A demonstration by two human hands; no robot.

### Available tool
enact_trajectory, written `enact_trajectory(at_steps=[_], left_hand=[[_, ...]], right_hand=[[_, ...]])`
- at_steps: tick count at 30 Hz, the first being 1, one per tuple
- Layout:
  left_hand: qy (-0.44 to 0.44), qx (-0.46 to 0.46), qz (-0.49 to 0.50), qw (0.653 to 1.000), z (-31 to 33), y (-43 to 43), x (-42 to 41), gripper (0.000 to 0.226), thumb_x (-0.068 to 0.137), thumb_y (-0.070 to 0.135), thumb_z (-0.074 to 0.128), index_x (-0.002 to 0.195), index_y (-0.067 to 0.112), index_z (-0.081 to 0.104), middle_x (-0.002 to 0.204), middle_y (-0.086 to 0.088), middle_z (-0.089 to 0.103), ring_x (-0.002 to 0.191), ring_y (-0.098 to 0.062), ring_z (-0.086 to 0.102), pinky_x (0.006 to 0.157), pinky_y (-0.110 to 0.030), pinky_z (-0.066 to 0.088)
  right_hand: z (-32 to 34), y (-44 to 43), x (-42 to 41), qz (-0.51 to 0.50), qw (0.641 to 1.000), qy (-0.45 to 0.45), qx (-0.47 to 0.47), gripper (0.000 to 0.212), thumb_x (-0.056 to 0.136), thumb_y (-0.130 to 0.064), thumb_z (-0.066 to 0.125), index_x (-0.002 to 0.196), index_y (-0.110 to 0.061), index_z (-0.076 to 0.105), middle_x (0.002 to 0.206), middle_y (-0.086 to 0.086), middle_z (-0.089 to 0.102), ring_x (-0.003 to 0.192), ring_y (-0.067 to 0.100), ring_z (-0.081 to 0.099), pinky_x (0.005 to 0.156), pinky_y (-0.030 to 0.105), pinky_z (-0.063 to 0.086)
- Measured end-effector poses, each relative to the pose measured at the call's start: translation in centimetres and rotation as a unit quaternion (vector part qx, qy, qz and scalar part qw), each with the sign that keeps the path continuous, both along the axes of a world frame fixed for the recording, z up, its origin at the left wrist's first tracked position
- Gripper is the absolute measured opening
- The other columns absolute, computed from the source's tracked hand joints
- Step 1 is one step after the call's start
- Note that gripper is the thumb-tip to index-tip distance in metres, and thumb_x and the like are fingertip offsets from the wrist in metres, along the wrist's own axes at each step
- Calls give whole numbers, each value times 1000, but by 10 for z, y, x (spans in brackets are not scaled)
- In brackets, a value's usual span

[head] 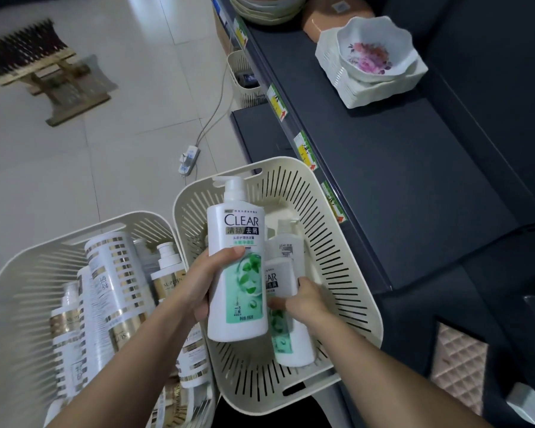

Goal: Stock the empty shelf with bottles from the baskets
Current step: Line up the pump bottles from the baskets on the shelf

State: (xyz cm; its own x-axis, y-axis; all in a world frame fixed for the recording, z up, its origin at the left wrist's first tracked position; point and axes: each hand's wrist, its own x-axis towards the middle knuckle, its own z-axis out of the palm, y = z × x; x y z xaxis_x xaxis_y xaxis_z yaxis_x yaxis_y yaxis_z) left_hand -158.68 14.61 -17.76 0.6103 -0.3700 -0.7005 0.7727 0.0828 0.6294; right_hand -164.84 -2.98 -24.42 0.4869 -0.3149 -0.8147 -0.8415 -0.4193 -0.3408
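Observation:
My left hand [203, 281] grips a white and green CLEAR pump bottle [238, 264], held upright above the right cream basket [331, 242]. My right hand [303, 299] reaches down into that basket and closes around a second CLEAR bottle [286, 332] lying there. A third white bottle [286, 242] lies behind it in the same basket. The left cream basket [10, 288] holds several white and gold bottles [112, 279]. The dark shelf [393, 186] on the right is bare along its near stretch.
Stacked white bowls, the top one with a floral print [372, 55], and trays stand at the shelf's far end. Price tags [303, 146] line the shelf edge. A power strip with cable [189, 159] lies on the tiled floor. A wooden stool [40, 66] stands far left.

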Motion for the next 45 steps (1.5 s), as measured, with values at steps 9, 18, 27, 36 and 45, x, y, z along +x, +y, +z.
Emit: enact_trajectory(at_steps=[9,18,27,36,45], left_hand=[[-34,-42,-10,998,30,9,9,95,30,42,93,112,7,63,103,-22,71,88,-37,70,79,-50,56],[-100,-88,-15,991,97,-18,23,26,81,29,62,100,10,63,80,-11,74,67,-27,72,59,-38,59],[-174,-164,-101,966,194,-58,24,90,3,50,94,82,12,74,74,-13,75,60,-26,72,48,-36,57],[-314,-237,-206,896,269,-131,-18,81,27,50,95,95,13,71,89,-13,76,74,-26,73,60,-36,59],[-324,-283,-251,867,300,-226,-109,72,24,49,95,85,16,75,88,-11,76,74,-24,74,61,-35,60]], right_hand=[[51,-5,-10,-129,977,-162,44,42,67,-21,87,98,-29,59,96,-7,69,87,15,68,73,35,55],[145,-20,-9,-238,920,-312,7,47,59,-29,91,96,-24,62,102,-2,72,88,16,69,82,42,58],[259,-39,-40,-303,833,-463,13,70,41,-47,86,105,-32,65,102,-9,73,90,10,71,79,43,61],[348,-91,-119,-330,762,-554,-56,62,60,-19,92,112,-31,61,102,-12,74,92,7,71,84,42,59],[383,-169,-246,-377,714,-576,-127,61,59,-14,92,111,-27,63,101,-9,74,95,12,70,85,43,59]])
